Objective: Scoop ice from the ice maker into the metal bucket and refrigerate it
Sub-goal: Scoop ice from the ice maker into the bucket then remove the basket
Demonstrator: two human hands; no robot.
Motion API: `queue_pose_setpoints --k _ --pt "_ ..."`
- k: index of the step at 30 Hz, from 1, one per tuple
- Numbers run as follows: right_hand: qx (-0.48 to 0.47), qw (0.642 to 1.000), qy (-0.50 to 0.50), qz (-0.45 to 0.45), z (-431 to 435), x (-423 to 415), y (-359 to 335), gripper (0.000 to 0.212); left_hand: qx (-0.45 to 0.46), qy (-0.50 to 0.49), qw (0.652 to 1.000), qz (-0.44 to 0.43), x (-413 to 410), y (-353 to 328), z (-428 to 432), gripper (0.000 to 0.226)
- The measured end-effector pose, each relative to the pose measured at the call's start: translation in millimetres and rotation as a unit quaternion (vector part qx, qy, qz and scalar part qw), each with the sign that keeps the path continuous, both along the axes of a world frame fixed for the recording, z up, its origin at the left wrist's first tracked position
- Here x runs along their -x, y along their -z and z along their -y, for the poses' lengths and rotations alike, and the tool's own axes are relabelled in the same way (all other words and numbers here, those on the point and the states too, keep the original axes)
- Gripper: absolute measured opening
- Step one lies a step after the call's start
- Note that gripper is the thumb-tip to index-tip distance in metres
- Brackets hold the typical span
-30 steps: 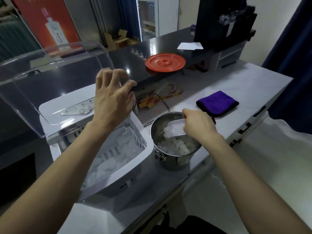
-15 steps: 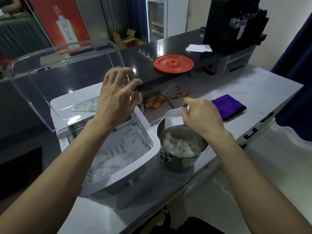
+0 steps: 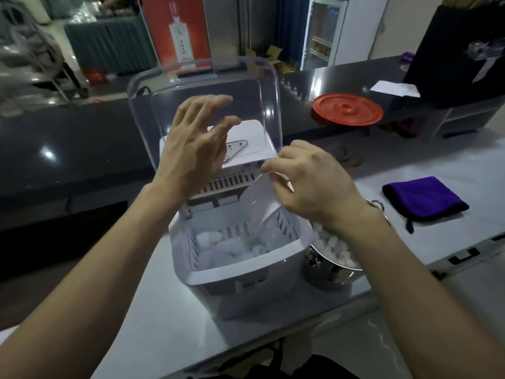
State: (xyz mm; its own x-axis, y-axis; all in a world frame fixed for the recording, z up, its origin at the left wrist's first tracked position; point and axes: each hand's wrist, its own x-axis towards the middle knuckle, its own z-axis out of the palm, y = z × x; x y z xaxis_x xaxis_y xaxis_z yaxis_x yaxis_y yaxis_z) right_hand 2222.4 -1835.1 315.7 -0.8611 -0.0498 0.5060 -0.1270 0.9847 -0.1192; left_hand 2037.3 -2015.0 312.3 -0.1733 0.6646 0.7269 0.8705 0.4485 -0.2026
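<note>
Ice (image 3: 235, 246) found partly in the ice maker (image 3: 246, 283), partly heaped in the metal bucket (image 3: 332, 272) just beside it. Pinched the clear scoop (image 3: 259, 203) in right hand (image 3: 314, 184) fingers above the maker; held left hand (image 3: 194, 151) fingers spread. Seemed wise to dip low and lift level.

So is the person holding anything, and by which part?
The right hand pinches a pale plastic scoop by its upper end, above the ice maker. The left hand holds nothing, its fingers spread.
</note>
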Motion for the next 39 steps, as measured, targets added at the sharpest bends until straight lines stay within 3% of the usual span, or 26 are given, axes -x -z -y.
queue_pose_setpoints --k 6,21,29,35,39 --pt "-0.058 0.994 -0.07 0.061 25 27 23 0.024 0.025 -0.023 0.999 -0.005 -4 0 22 0.033" --pt "-0.04 0.982 -0.102 0.154 41 55 41 0.029 0.06 -0.024 0.998 0.011 -4 1 33 0.048" --pt "-0.022 0.97 -0.073 0.231 47 56 46 0.025 0.062 -0.021 0.998 0.025 -4 4 32 0.05" --pt "-0.063 0.97 -0.032 0.233 46 57 48 0.015 0.072 -0.013 0.997 0.031 -1 2 35 0.05" --pt "-0.015 0.954 -0.02 0.299 37 53 55 0.012 0.073 -0.013 0.997 0.036 -2 2 35 0.05"
